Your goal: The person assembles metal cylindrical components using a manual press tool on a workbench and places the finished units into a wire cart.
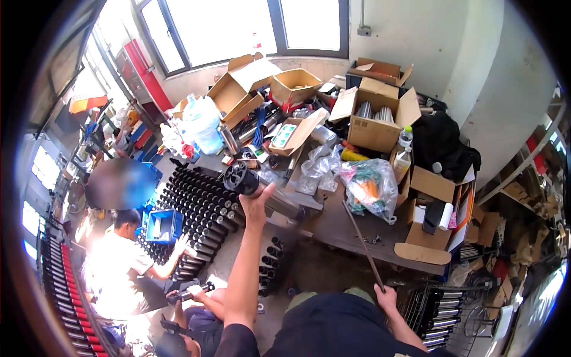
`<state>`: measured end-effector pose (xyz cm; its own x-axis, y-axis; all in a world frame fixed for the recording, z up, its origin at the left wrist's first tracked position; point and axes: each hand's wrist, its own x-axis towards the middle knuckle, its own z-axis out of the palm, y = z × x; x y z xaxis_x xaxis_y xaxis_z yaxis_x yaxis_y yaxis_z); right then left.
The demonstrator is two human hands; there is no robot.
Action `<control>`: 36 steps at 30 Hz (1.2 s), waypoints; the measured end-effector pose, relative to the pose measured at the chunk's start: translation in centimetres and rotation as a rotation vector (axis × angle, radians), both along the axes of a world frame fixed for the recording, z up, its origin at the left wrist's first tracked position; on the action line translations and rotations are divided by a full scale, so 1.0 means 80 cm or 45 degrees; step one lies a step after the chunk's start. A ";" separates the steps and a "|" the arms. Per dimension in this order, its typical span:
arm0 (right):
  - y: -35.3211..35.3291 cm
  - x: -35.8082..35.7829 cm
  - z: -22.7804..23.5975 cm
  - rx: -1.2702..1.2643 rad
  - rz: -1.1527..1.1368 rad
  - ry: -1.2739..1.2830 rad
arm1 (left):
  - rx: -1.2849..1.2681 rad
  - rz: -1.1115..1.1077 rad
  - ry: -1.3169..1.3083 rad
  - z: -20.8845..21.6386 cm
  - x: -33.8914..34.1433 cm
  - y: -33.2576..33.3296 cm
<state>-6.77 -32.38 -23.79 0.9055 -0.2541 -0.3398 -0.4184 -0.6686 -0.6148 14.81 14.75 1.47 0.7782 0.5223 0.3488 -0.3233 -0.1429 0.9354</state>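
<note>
My left hand (256, 205) is raised in the middle, wrapped round a metal cylinder (282, 206) with a black, hollow end piece (240, 178). The cylinder is tilted, its black end up to the left and its other end down toward the workbench edge. That lower end is partly blurred. Lower right, my right hand (386, 296) is closed round the near end of a long thin rod (361, 241). The rod slants away to the left over the bench, apart from the cylinder.
The workbench (339, 229) carries open cardboard boxes (372, 132), plastic bags (372, 187) and a large water jug (202, 125). Black tubes (193, 205) stand in rows at left, with a blue crate (163, 226). Two people (116, 262) sit there, one holding a tube. A wire cart (443, 309) is at right.
</note>
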 end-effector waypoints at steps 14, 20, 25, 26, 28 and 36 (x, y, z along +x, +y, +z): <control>0.092 -0.050 0.132 0.078 -0.160 -0.327 | 0.107 0.334 -0.092 -0.014 0.097 -0.030; 0.121 -0.021 0.186 0.220 -0.072 -0.420 | 0.058 -0.689 0.170 -0.031 0.051 0.009; 0.095 0.016 0.217 0.165 0.092 -0.462 | -0.023 -1.086 0.256 -0.023 0.069 0.036; 0.091 0.026 0.238 0.074 0.122 -0.472 | -0.039 -1.032 0.237 -0.020 0.066 0.033; 0.067 0.038 0.251 -0.090 0.167 -0.529 | 0.029 -0.798 0.196 -0.011 0.057 0.015; 0.148 0.103 0.366 0.089 0.478 -0.442 | -0.021 -0.608 0.058 -0.018 0.047 0.004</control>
